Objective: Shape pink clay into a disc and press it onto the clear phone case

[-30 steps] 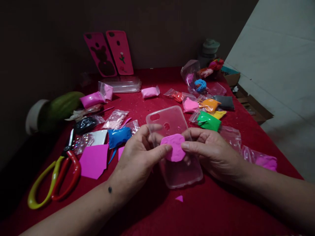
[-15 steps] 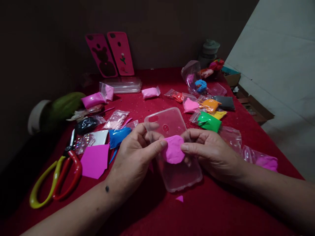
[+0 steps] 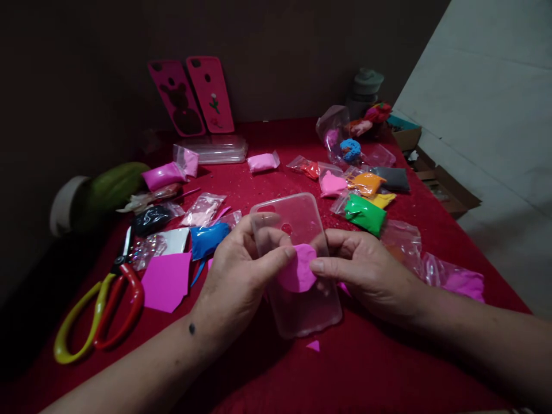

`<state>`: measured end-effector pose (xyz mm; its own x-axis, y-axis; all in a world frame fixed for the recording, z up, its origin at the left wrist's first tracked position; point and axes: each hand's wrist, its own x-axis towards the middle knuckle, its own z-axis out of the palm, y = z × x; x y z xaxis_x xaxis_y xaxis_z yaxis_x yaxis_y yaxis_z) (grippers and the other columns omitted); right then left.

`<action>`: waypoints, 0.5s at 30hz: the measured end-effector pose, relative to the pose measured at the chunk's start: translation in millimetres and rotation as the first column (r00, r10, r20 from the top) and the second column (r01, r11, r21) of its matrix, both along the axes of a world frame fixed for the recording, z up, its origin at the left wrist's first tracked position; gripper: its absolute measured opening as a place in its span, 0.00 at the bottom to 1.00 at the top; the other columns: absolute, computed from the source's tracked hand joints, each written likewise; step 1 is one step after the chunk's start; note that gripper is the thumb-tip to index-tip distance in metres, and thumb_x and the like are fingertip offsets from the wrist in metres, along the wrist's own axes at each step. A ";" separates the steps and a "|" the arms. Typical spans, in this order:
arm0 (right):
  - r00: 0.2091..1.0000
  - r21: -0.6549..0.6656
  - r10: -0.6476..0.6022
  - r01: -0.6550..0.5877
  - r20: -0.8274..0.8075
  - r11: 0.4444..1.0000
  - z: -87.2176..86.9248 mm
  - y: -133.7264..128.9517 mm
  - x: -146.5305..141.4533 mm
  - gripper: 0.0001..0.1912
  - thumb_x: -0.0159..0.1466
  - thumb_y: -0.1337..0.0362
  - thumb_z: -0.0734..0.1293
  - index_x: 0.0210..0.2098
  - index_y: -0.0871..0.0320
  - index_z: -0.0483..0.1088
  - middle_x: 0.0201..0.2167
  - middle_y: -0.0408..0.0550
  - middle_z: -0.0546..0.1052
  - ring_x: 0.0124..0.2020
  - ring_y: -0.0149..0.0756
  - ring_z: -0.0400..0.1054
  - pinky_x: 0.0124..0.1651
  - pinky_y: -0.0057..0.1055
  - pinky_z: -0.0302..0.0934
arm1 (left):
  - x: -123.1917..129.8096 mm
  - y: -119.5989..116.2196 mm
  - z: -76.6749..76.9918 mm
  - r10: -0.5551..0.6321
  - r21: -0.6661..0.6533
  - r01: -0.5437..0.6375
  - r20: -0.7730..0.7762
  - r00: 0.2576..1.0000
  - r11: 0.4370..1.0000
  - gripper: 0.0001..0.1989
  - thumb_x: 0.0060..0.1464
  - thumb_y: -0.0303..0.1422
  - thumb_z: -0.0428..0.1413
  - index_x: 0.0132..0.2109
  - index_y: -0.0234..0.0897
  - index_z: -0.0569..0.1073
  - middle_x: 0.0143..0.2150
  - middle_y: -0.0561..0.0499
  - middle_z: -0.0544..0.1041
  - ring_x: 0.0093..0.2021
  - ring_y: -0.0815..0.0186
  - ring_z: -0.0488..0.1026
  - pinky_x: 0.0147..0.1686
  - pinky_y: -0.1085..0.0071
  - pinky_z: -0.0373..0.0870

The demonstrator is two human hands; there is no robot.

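Note:
A clear phone case (image 3: 308, 313) is held up over the red cloth between both hands. On its back lies a flat, rounded piece of pink clay (image 3: 299, 270). My left hand (image 3: 248, 261) is closed on the case's left side, thumb on the clay's upper left and fingers showing through the plastic behind. My right hand (image 3: 362, 264) grips the right side, its thumb pressing the clay's right edge. A small pink scrap (image 3: 314, 345) lies below the case. To the left are a square pink sheet (image 3: 166, 282) and a blue clay packet (image 3: 209, 238).
Scissors (image 3: 118, 282) with yellow and red handles lie at left. Two decorated pink phone cases (image 3: 211, 95) lean against the wall behind stacked clear cases (image 3: 215, 150). Several clay packets, including a green one (image 3: 364, 214), are spread at right. A bottle (image 3: 366, 86) stands at the back.
The phone case has turned slightly, its lower end shifting left. The pink clay has moved a little down and left with it, both thumbs staying on the clay.

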<state>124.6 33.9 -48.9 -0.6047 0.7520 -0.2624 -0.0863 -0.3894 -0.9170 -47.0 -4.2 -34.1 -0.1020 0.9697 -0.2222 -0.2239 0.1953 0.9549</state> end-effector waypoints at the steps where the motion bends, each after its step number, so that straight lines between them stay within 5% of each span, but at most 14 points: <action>1: 1.000 0.005 -0.002 0.002 -0.003 1.000 -0.3 0.1 0.0 0.14 0.56 0.59 0.75 0.32 0.63 0.71 0.23 0.41 0.72 0.23 0.24 0.64 0.27 0.21 0.58 | -0.6 0.1 -0.6 -0.005 0.009 0.005 0.012 1.000 1.000 0.20 0.48 0.27 0.65 0.47 0.38 0.67 0.30 0.60 0.75 0.26 0.76 0.71 0.27 0.81 0.69; 15: 0.997 -0.031 -0.011 0.008 -0.078 0.999 -2.3 0.7 0.5 0.08 0.57 0.65 0.73 0.32 0.63 0.72 0.24 0.41 0.73 0.23 0.23 0.65 0.28 0.21 0.60 | -3.3 2.9 0.3 -0.020 0.002 0.020 0.098 0.995 1.000 0.23 0.47 0.28 0.67 0.48 0.37 0.68 0.31 0.57 0.78 0.27 0.75 0.74 0.29 0.80 0.71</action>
<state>125.1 34.6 -51.2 -0.6172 0.7501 -0.2377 -0.1614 -0.4164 -0.8947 -50.4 -1.2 -33.8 -0.0604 0.9715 -0.2291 -0.3121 0.1997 0.9288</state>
